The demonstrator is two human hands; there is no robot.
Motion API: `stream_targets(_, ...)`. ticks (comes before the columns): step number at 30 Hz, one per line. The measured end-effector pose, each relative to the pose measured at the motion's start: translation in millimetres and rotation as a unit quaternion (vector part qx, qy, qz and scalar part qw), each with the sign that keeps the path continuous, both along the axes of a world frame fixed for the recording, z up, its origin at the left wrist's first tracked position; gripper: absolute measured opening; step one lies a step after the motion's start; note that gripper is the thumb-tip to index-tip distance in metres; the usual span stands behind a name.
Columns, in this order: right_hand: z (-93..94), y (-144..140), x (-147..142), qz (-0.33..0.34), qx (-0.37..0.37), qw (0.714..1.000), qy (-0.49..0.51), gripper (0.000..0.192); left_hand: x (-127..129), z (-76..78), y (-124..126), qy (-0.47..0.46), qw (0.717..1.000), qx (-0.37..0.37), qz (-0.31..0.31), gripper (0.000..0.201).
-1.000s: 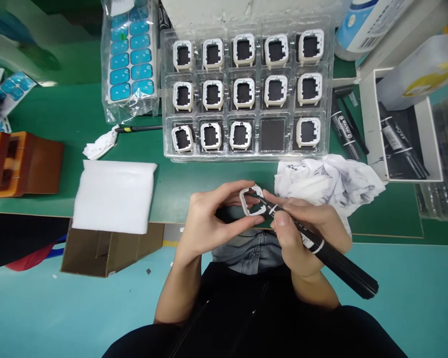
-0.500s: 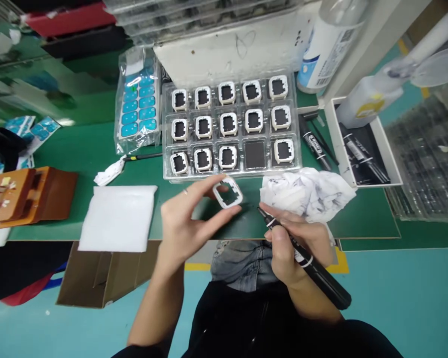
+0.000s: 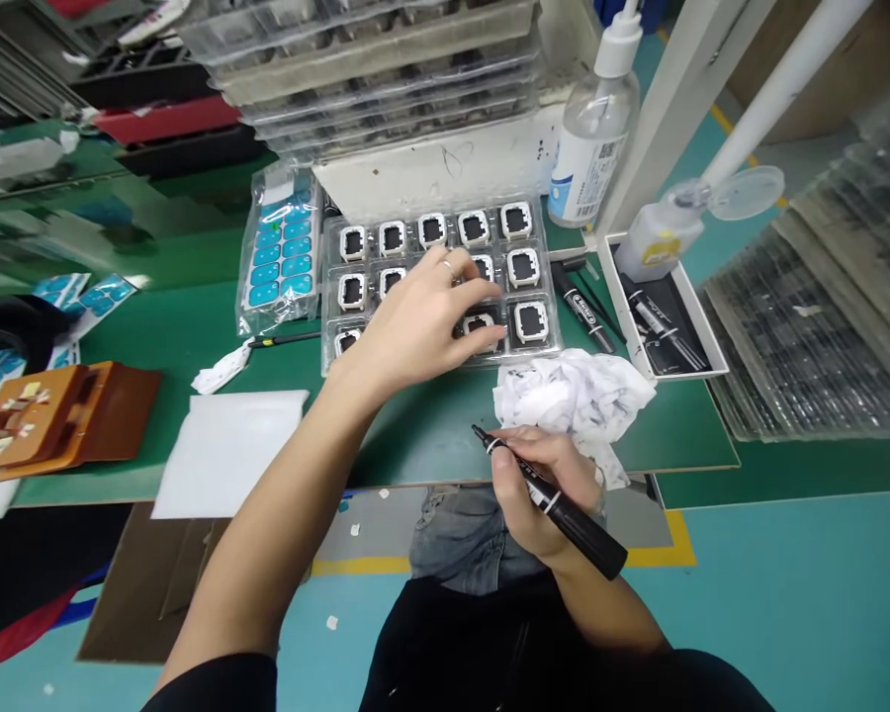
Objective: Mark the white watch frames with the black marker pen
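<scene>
My left hand (image 3: 434, 316) is over the clear plastic tray (image 3: 553, 341), its thumb and fingers spread apart. Under the thumb, a white watch-case frame (image 3: 478, 320) lies in a front-row pocket, partly covered. Other white frames, such as the square-cornered one in the front right pocket (image 3: 531, 322), fill the visible pockets; my hand hides some. My right hand (image 3: 538, 485) is closed round a black marker pen (image 3: 579, 534), uncapped, its tip pointing up and left above the green table (image 3: 407, 445). Beside that hand lies a crumpled, ink-stained white cloth (image 3: 575, 396).
Another marker (image 3: 589, 311) lies right of the tray, near a white box (image 3: 712, 361) with a bottle and pens. A pump bottle (image 3: 593, 148) stands behind. To the left are a bag of blue stickers (image 3: 280, 257), a white foam sheet (image 3: 226, 450) and an orange fixture (image 3: 111, 415).
My left hand has carried the white frame forward to the tray, and the front-row pocket that was bare now holds a frame. My right hand still grips the marker. The view has shifted.
</scene>
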State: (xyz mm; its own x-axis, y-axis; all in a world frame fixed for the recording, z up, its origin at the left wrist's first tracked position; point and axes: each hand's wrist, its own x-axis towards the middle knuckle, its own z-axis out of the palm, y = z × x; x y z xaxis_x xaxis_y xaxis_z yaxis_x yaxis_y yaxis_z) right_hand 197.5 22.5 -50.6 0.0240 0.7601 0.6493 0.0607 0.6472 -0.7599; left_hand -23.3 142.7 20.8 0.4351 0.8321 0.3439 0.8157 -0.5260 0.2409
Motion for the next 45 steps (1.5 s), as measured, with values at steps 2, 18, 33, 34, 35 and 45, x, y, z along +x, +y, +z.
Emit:
stream_targets(2, 0.1, -1.1, 0.1, -0.004, -0.015, 1.000, -0.005, 0.018, 12.6, 1.1, 12.0, 0.004, 1.000, -0.010, -0.022, 0.030)
stream_targets(18, -17.0, -0.6, -3.2, 0.090, -0.038, 0.983, 0.156, 0.019, 61.0, -10.8, 65.8, -0.090, 0.989, -0.115, -0.033, 0.023)
stream_targets(33, -1.2, 10.7, -0.9, 0.137, -0.047, 0.966, 0.212, 0.013, 36.2, 19.3, 32.3, -0.142, 0.983, -0.104, -0.054, 0.037)
stream_targets(34, -0.8, 9.6, -0.8, 0.143, -0.057, 0.963, 0.221, 0.013, 29.2, 27.8, 21.1, -0.144, 0.982, -0.102, -0.067, 0.041)
stream_targets(35, -0.6, 8.9, -0.7, 0.148, -0.063, 0.960, 0.231, 0.013, 22.2, 35.0, 8.0, -0.158, 0.980, -0.098, -0.075, 0.043)
stream_targets(45, -5.0, 10.6, -1.8, 0.092, -0.031, 0.983, 0.159, 0.011, 25.5, -27.3, -143.5, -0.466, 0.880, -0.080, 0.047, 0.054)
